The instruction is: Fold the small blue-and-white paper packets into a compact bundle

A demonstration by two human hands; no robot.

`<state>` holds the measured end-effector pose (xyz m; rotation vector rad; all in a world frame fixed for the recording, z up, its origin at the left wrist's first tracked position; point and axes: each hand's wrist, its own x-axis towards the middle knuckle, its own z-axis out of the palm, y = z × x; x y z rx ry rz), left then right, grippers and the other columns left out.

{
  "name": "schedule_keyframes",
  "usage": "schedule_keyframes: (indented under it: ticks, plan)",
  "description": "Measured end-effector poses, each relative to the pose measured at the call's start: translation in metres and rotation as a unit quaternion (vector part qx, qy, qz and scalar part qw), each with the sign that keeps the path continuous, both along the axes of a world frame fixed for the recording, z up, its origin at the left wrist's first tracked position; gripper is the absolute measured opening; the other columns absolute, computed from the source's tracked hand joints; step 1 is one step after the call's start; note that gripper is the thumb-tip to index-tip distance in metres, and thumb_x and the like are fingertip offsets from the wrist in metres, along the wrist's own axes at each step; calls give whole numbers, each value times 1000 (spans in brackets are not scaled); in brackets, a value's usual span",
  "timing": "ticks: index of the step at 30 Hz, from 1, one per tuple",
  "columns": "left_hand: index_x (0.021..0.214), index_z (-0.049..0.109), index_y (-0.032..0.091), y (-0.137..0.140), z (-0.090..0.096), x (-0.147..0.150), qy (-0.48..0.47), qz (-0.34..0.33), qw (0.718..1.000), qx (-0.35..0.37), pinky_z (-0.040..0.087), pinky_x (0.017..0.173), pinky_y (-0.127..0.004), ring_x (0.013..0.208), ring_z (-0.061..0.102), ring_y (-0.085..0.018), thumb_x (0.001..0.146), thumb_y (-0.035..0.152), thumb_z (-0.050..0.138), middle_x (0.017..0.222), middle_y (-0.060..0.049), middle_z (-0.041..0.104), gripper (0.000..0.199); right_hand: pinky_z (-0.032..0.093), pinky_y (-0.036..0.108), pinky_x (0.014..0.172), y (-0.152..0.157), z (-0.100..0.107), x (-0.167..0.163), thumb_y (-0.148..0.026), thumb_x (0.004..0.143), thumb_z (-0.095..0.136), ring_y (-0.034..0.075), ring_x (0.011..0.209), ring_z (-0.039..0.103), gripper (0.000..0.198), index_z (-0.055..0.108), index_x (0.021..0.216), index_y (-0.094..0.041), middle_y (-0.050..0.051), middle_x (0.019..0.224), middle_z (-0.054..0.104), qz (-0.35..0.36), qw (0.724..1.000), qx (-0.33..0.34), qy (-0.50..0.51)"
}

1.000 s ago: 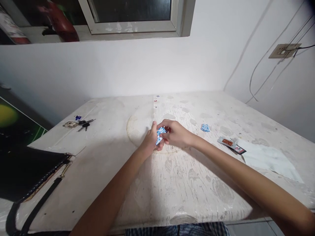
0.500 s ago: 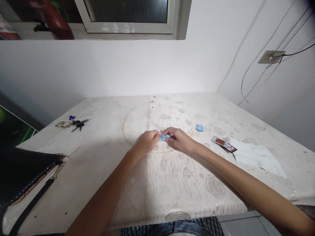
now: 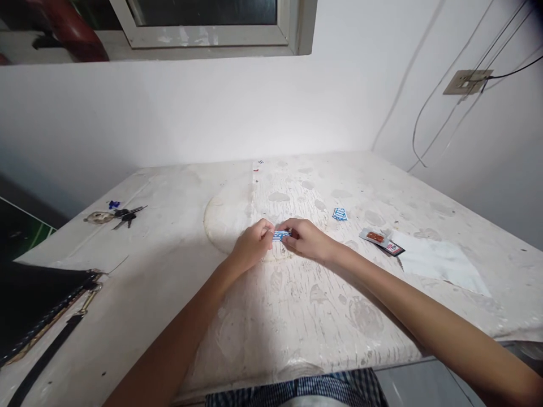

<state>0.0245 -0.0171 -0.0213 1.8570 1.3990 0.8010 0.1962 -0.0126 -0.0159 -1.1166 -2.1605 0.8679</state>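
Note:
Between my two hands, just above the middle of the table, is a small blue-and-white patterned piece (image 3: pixel 280 236), perhaps folded paper or card; its exact kind is too small to make out. My left hand (image 3: pixel 255 242) pinches its left end with thumb and fingers. The right end is gripped by my right hand (image 3: pixel 306 240), whose fingers cover part of it. A similar blue-and-white piece (image 3: pixel 340 214) lies flat on the table, a little beyond and to the right of my right hand.
On the right lie a small packet with reddish-brown contents (image 3: pixel 375 237), a dark-edged card (image 3: pixel 393 248) and a white cloth or tissue (image 3: pixel 443 265). Keys (image 3: pixel 125 215) and a small blue item (image 3: pixel 114 204) rest at the left, with a black bag (image 3: pixel 46 305) nearer me.
The view has shifted slightly. Both hands stay on the blue-and-white piece, which now shows flatter and more level between the fingers.

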Motion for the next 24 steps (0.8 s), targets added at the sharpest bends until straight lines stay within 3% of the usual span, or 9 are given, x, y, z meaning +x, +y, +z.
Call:
schedule_keyframes:
  ticks: [5, 9, 13, 24]
  plan:
    - [72, 53, 21, -2, 2, 2, 39, 10, 999, 7, 25, 47, -24, 44, 39, -11, 79, 36, 39, 54, 3, 54, 21, 37, 24, 57, 2, -1, 1, -12, 76, 46, 10, 57, 47, 26, 58, 98, -13, 1, 67, 56, -9, 1000, 13, -9]
    - [70, 52, 22, -2, 2, 3, 73, 14, 997, 9, 25, 48, -24, 46, 41, -12, 80, 37, 38, 54, 4, 54, 23, 39, 25, 64, 1, -1, 1, -9, 75, 45, 13, 70, 51, 22, 59, 91, -13, 6, 82, 59, 3, 997, 65, -40]
    - [68, 52, 22, -2, 2, 4, 76, 28, 997, 8, 25, 49, -24, 46, 41, -12, 79, 37, 39, 53, 4, 54, 23, 39, 27, 72, 1, -3, 1, -7, 75, 44, 17, 85, 51, 28, 57, 99, -14, 9, 94, 57, 12, 991, 113, -70]
    - [76, 57, 24, -2, 2, 2, 74, -2, 997, 2, 24, 50, -24, 52, 43, -13, 74, 39, 49, 56, 3, 52, 17, 39, 26, 72, 5, -9, 1, -3, 76, 40, 15, 82, 52, 27, 57, 95, -12, 8, 89, 57, 27, 987, 138, -80]
